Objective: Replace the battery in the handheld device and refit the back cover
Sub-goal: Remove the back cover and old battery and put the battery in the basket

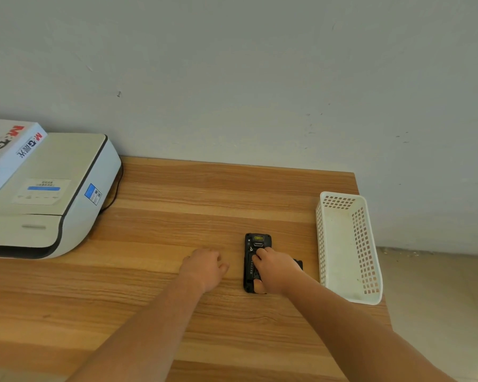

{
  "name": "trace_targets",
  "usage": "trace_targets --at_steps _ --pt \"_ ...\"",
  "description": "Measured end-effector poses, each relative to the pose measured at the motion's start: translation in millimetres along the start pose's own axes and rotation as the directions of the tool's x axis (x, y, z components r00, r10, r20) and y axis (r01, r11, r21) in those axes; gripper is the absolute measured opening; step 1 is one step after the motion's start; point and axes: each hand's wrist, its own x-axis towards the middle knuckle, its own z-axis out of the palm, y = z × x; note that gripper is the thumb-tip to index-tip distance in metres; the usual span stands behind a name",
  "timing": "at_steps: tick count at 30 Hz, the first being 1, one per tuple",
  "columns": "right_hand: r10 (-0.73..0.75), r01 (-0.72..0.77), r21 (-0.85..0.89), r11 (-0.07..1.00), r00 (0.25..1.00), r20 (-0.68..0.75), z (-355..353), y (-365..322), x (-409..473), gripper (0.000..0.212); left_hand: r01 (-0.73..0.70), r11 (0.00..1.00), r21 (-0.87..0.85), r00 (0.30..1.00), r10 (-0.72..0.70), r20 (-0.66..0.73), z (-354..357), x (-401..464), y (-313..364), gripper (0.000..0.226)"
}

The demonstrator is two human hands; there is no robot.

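A black handheld device (253,249) lies face down on the wooden table (177,194), its back open with a labelled battery showing in the bay. My right hand (276,268) rests on it, fingertips at the battery's top edge and thumb at the bottom end. A black piece (298,263), probably the back cover, pokes out from behind my right hand on the device's right side. My left hand (206,267) lies on the table left of the device, loosely curled, holding nothing and not touching it.
A white perforated plastic basket (349,246) stands at the table's right edge, close to the device. A white printer (47,194) with a box on top (9,150) fills the left side. A wall runs behind the table.
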Motion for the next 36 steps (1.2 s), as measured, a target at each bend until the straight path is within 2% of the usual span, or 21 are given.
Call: trace_targets --at_steps 4,9,11,14,17,22,26,36 --pt "0.002 -0.002 0.025 1.000 1.000 -0.013 2 2 -3 0.063 0.003 1.000 -0.004 1.000 -0.003 -0.004 -1 -1 -3 0.038" --pt "0.076 -0.068 0.092 0.993 0.993 -0.087 14 -8 -8 0.064 -0.013 1.000 -0.006 1.000 0.013 -0.010 -1 0 -1 0.038" --pt "0.153 -0.128 0.206 0.970 0.982 -0.111 14 -14 -10 0.061 -0.029 1.000 0.009 0.999 0.029 -0.029 -2 0 0 0.041" --pt "0.366 -0.279 0.427 0.860 0.921 -0.136 14 -25 -11 0.052 -0.060 0.998 0.026 0.997 0.061 -0.053 -6 -1 2 0.044" --pt "0.508 -0.408 0.530 0.743 0.860 -0.049 12 -36 -7 0.055 -0.081 0.995 0.057 0.995 0.084 -0.053 -8 -1 2 0.046" --pt "0.622 -0.560 0.577 0.594 0.775 0.112 4 -49 6 0.053 -0.103 0.987 0.126 0.993 0.109 -0.037 -9 -3 -4 0.045" --pt "0.657 -0.616 0.574 0.539 0.734 0.171 2 -53 13 0.053 -0.114 0.984 0.139 0.992 0.119 -0.029 -10 -3 -11 0.043" --pt "0.679 -0.658 0.620 0.428 0.687 0.260 -3 -55 21 0.064 -0.121 0.976 0.181 0.992 0.125 -0.009 -8 -7 -24 0.036"
